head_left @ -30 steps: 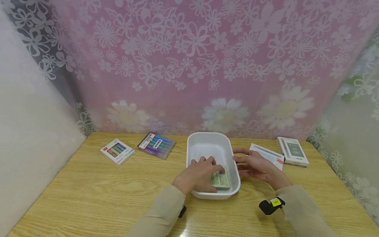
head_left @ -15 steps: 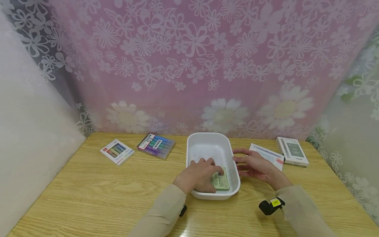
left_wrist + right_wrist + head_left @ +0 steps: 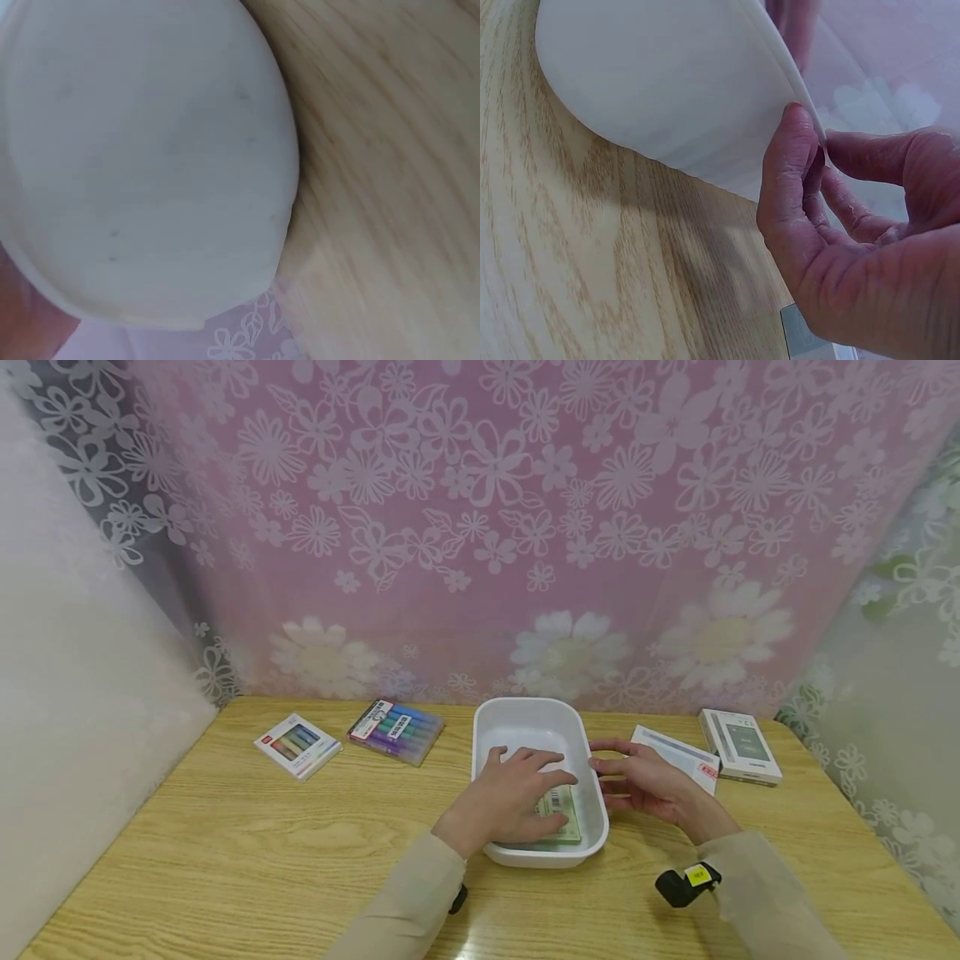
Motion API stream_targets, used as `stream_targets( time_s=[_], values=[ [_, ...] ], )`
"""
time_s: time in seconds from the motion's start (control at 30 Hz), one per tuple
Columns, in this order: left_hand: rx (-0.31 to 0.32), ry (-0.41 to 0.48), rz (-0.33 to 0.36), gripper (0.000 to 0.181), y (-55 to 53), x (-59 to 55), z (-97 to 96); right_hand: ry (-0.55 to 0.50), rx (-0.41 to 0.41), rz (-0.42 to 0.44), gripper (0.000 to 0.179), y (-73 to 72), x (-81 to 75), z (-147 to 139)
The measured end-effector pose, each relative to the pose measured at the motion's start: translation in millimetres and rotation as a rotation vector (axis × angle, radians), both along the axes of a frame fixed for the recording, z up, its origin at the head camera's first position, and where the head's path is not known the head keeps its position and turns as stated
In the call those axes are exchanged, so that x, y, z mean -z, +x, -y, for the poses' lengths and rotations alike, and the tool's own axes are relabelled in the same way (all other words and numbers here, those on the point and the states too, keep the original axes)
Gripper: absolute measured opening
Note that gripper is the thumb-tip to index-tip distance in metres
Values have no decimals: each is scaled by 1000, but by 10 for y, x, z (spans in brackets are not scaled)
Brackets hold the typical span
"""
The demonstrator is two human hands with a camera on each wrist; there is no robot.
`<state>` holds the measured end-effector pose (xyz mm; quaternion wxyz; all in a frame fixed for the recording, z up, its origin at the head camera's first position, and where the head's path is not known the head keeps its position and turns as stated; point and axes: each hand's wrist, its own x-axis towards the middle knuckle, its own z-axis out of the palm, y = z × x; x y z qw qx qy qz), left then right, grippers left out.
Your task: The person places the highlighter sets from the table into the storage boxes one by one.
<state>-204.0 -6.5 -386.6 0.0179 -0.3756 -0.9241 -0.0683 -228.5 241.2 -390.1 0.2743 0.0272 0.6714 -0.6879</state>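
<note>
A white plastic bin (image 3: 525, 727) stands on the table, with a flat light-green packet (image 3: 570, 827) lying inside near its front end. The packet has dark print and what looks like a barcode. My left hand (image 3: 506, 797) is inside the bin over the packet's left part, its fingers spread and fairly straight. Part of the packet is hidden under that hand. At the bin's right side, my right hand (image 3: 648, 781) holds the rim lightly between thumb and fingertips. The left wrist view shows mostly the bin's outer wall (image 3: 150, 150); the packet does not appear there.
On the left lie a white box with a coloured window (image 3: 297, 745) and a clear case of coloured pens (image 3: 397, 731). Behind my right hand are a white flat packet (image 3: 678, 756) and a white box with a grey-green panel (image 3: 741, 745). A floral curtain (image 3: 480, 527) hangs behind the table.
My left hand's fingers have straightened and spread, lifting off the green packet they were curled over. The right hand and the bin hold the same place.
</note>
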Motion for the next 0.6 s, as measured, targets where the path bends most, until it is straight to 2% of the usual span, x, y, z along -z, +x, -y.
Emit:
stream_targets(
  time_s=[0.23,0.33,0.6],
  values=[
    [5,45,-149,54,59,-45,112,8,0,-8,57,7,5,3],
    [-6,75,-191,57,72,-38,195,10,2,-7,59,6,4,11],
    [-54,155,-178,66,87,-37,418,16,13,-5,57,9,-4,15]
  ],
)
